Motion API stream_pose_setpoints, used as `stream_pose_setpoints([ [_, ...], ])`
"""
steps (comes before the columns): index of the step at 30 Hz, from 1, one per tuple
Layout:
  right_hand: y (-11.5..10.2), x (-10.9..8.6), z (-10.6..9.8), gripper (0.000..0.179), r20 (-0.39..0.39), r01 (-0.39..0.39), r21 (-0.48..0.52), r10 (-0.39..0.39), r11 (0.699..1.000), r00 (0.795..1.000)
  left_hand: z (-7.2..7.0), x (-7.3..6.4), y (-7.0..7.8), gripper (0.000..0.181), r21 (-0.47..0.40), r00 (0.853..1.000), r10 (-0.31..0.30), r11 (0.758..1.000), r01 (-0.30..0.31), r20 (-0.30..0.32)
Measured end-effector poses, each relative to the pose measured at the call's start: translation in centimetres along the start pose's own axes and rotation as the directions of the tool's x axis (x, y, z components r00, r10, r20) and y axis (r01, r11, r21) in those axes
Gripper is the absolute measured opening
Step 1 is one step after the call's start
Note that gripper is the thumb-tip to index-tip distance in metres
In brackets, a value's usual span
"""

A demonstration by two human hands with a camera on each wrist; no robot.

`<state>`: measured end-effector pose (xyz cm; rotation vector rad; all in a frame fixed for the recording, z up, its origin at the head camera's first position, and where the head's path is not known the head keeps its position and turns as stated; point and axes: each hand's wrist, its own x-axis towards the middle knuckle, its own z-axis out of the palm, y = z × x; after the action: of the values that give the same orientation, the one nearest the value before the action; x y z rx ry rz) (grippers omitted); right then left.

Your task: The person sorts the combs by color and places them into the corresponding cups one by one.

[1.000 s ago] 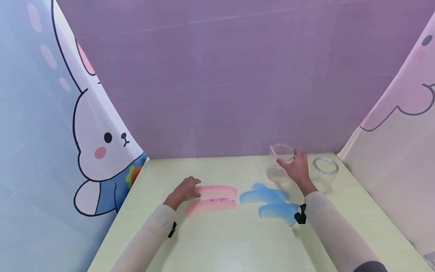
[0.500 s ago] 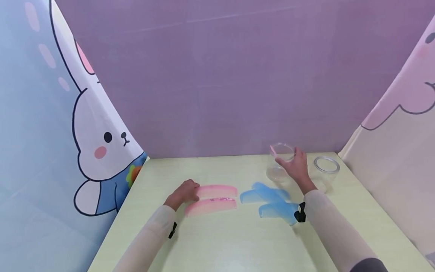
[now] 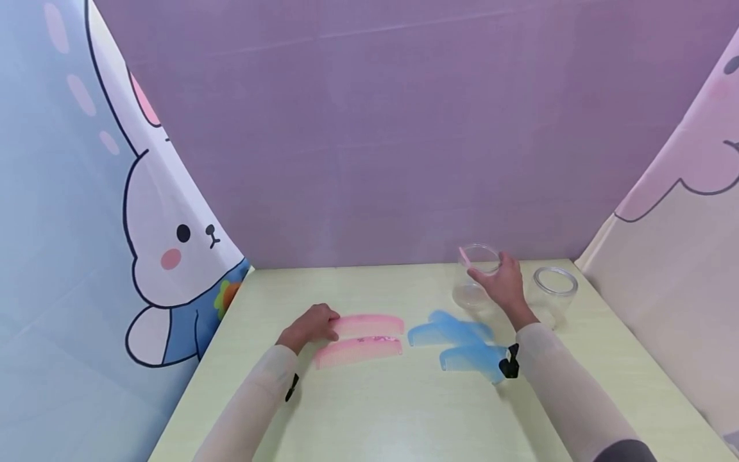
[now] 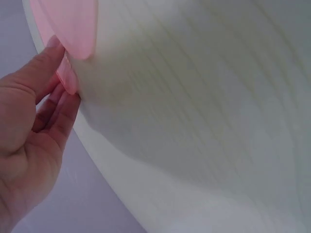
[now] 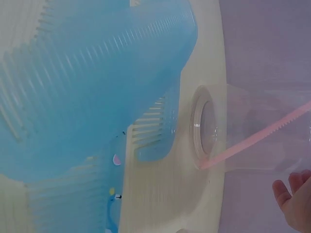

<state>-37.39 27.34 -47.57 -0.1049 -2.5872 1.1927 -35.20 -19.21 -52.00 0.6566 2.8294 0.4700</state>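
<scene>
My left hand point(image 3: 312, 326) pinches the left end of the farther pink comb point(image 3: 372, 323), its thumb and fingers on either side of the tip point(image 4: 69, 80) in the left wrist view. Just in front lies a second pink comb point(image 3: 360, 351), with a patterned patch on its spine. At the back right, my right hand point(image 3: 507, 285) holds a clear jar point(image 3: 470, 294) by its upper side, thumb and fingers spread around the rim. Inside that jar a pink comb point(image 5: 257, 138) leans diagonally from the base to the opening.
Several blue combs point(image 3: 473, 353) lie overlapping between the pink combs and my right forearm. Another clear jar point(image 3: 554, 282) with a silvery rim stands right of my right hand. A purple backdrop point(image 3: 369, 160) rises at the table's far edge.
My left thumb and fingers have come together on the left end of the farther pink comb. My right hand stays at the jar.
</scene>
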Motion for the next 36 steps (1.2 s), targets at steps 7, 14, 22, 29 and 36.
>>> stream_pose_setpoints([
  [7, -0.13, -0.09, -0.11, 0.105, 0.012, -0.01, -0.013, 0.01, 1.0, 1.0, 0.08, 0.09, -0.56, 0.044, -0.057, 1.0, -0.003, 0.998, 0.003, -0.011],
  [14, -0.06, -0.21, -0.1, 0.103, 0.019, -0.004, -0.037, 0.004, 0.999, 1.0, 0.17, -0.14, -0.45, 0.033, -0.052, 0.999, -0.013, 0.999, 0.011, -0.033],
  [22, 0.14, -0.24, -0.1, 0.103, 0.017, -0.004, -0.038, 0.005, 0.999, 1.0, 0.1, -0.27, -0.04, 0.019, -0.059, 0.998, -0.011, 0.998, 0.008, -0.058],
  [29, -0.06, -0.15, -0.17, 0.104, 0.014, 0.002, -0.027, -0.001, 1.0, 1.0, -0.01, -0.17, -0.35, 0.018, -0.067, 0.995, -0.011, 0.998, 0.004, -0.102],
  [36, -0.15, -0.1, -0.24, 0.104, 0.018, 0.0, -0.029, 0.0, 1.0, 1.0, -0.17, -0.35, -0.4, 0.028, -0.01, 0.99, 0.043, 0.999, -0.045, -0.136],
])
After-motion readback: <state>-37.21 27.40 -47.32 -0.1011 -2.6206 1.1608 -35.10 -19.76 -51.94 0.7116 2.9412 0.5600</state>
